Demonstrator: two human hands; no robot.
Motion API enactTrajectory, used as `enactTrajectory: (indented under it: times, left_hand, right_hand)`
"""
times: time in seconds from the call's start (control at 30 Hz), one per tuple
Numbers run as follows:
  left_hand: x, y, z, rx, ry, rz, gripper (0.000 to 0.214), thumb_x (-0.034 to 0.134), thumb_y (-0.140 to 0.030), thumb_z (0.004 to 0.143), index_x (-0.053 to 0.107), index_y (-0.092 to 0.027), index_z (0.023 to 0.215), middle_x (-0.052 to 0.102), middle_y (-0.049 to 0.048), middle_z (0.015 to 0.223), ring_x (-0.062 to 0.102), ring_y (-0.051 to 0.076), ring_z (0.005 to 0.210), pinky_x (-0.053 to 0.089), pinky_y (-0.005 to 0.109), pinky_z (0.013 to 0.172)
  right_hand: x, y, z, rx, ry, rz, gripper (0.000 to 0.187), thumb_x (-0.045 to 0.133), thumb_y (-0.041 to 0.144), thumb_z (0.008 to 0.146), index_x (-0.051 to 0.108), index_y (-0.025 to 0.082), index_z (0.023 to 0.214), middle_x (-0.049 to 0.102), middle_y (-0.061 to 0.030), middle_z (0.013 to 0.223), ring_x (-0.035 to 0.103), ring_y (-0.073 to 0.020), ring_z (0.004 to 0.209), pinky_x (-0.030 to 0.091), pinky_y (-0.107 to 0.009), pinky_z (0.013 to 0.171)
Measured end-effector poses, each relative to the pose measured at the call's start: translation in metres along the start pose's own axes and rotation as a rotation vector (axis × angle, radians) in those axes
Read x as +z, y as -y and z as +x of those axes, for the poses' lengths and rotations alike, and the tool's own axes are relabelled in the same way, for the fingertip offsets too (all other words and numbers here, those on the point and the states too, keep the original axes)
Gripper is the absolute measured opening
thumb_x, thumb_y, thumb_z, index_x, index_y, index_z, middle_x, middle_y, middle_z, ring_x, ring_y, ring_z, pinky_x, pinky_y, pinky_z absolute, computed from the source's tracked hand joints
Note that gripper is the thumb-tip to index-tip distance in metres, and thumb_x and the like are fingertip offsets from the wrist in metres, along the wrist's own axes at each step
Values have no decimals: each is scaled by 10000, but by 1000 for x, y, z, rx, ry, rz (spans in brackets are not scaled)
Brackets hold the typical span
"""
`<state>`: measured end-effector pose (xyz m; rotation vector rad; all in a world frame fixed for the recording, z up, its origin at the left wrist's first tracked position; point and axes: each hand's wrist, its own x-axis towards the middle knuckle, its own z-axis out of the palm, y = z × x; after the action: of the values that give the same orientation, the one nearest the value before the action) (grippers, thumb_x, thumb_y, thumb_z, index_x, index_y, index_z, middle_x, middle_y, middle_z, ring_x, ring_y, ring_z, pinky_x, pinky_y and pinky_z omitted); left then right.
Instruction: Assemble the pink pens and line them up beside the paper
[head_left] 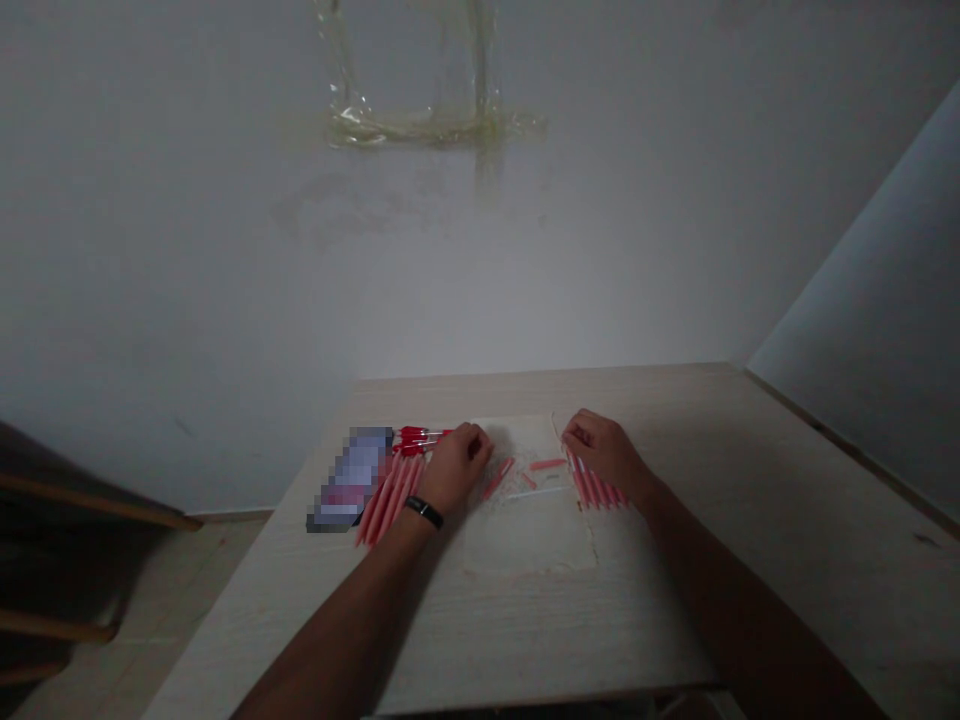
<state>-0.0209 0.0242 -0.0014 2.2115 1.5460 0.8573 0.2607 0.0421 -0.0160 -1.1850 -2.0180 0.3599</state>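
My left hand [459, 468], with a black wristband [424, 512], rests loosely curled at the left edge of a sheet of off-white paper [529, 535], just above a row of long pink tubes [391, 500]. My right hand [604, 450] lies at the paper's right edge, over the near ends of a second row of pink tubes [598, 488]. Short cut pink pieces [547, 464] lie on the paper between my hands. Red-handled small tools [412, 437] lie beyond my left hand. Neither hand clearly shows a held object.
A pixelated dark rectangular object [350, 478] lies left of the tubes on the pale wood table [525, 640]. The table meets a white wall, with dried tape residue [431, 125] high up. Wooden chair rails [90, 500] stand at the lower left.
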Motion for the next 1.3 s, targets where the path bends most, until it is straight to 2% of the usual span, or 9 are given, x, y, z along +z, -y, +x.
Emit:
enactTrajectory:
  times: [0.17,0.27,0.5,0.63,0.77,0.9,1.0,1.17,1.3]
  left_hand:
    - [2,6,1,-60,23,-44,410,418,-436,951,515,-172,652,512,-29,582,478,127,575,258,256,548]
    - [3,8,1,-69,18,-43,475,385,-477,963,499,-173,617,494,-25,560,473,131,565,251,265,552]
    - [1,1,0,-59,36,-81,430,371,-445,972,554,-173,694,563,-10,594,512,144,590,292,260,563]
    - [-1,-4,0,-30,19,-100,324,413,-370,958,616,-169,806,626,5,679,552,149,643,338,257,596]
    - [-2,-6,0,-17,40,-99,219,468,-298,915,646,-172,935,647,7,717,564,150,652,350,250,601]
    - [-1,-5,0,-13,56,-66,215,484,-240,867,649,-177,988,556,-29,619,520,138,588,316,244,573]
    - [-1,-4,0,-16,41,-67,212,490,-251,864,647,-178,986,514,-42,594,493,128,559,306,242,558]
    - [-2,-6,0,-28,10,-129,255,506,-291,879,626,-178,1073,591,-25,650,530,130,592,347,240,572]
    - [-1,-5,-1,-35,-40,-132,237,540,-300,866,628,-178,1049,609,-16,673,553,138,621,368,246,587]
  right_hand:
    - [0,-3,0,39,-36,-33,310,514,274,905,433,196,616,409,48,581,410,-112,558,284,-240,558]
    - [1,-5,0,36,-29,-34,357,488,307,928,393,197,602,388,46,579,406,-113,565,280,-239,561]
    - [5,-3,1,34,-54,28,247,478,277,927,499,195,695,509,24,654,487,-129,627,347,-235,613]
    - [3,1,1,70,-77,94,156,490,258,911,577,193,799,559,23,664,512,-129,609,368,-228,598]
    - [1,3,0,120,-69,63,132,541,252,864,638,194,795,502,47,558,456,-119,518,317,-222,524]
    - [0,5,0,107,-91,13,132,578,231,818,653,191,718,472,48,512,449,-119,517,311,-224,533]
    - [0,8,-1,142,-99,81,146,552,252,847,631,190,740,475,55,511,424,-108,480,294,-220,502]
    - [1,10,0,118,-129,122,171,509,241,868,564,191,714,509,41,582,464,-114,550,339,-220,549]
    - [1,10,-1,128,-142,104,347,491,296,896,424,195,571,380,49,530,403,-107,527,301,-229,532]
